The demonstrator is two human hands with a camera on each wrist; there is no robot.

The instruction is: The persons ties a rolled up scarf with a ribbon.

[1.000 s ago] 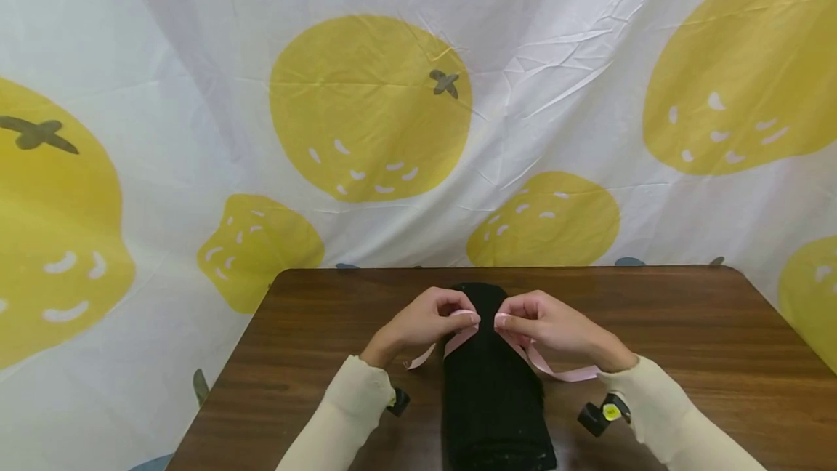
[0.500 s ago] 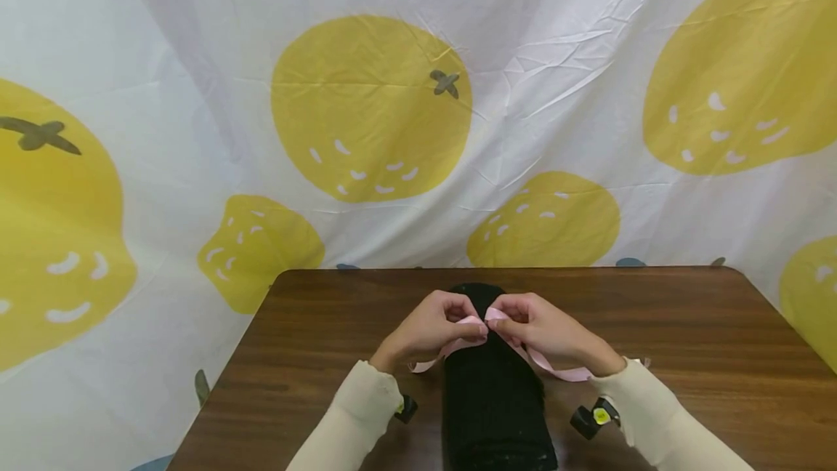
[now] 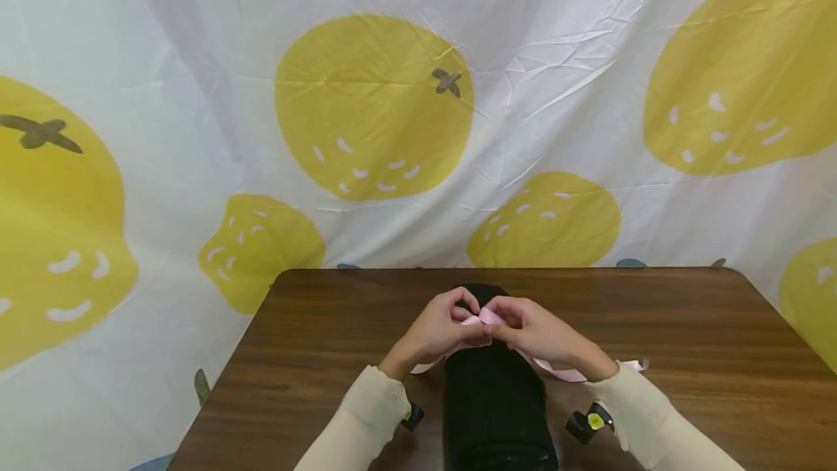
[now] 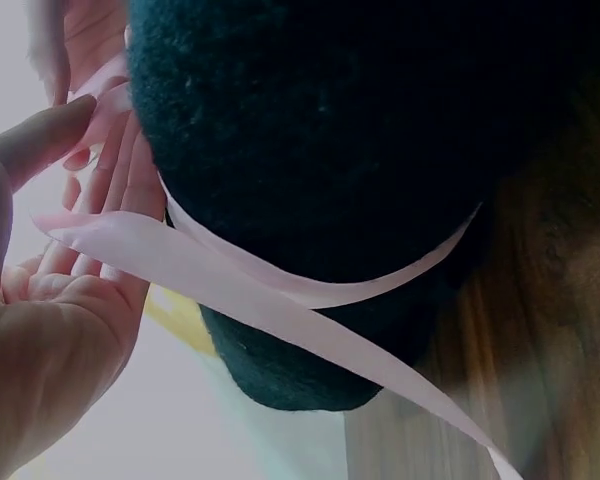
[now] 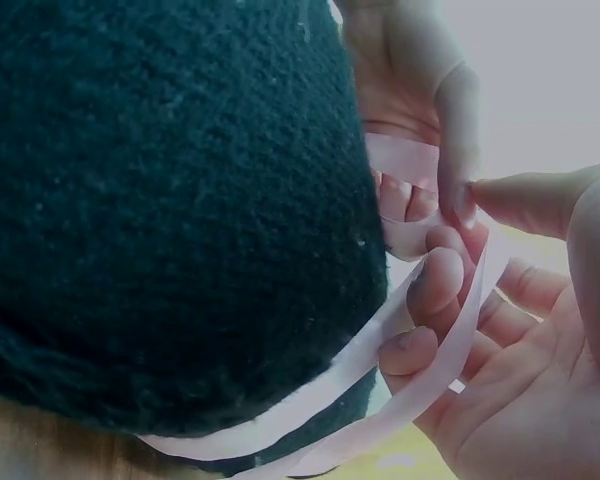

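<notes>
A black rolled-up piece of knitted fabric lies lengthwise on the table. Pink ribbon runs round it near its far end, with one tail trailing down past its side. Above the roll, my left hand pinches one part of the ribbon between thumb and fingers. My right hand pinches a looped part of the ribbon, and the thumbs and fingertips of both hands meet there. In the right wrist view, strands of ribbon cross the right fingers. The crossing point itself is partly hidden behind the fingers.
The brown wooden table stands against a white cloth printed with yellow fruit. A loose ribbon end lies to the right beyond the right wrist. Small dark cameras sit on both wrists.
Both hands have come together over the roll, closing the gap between their fingertips. The ribbon parts they pinch now meet and overlap. The black roll stays in place.
</notes>
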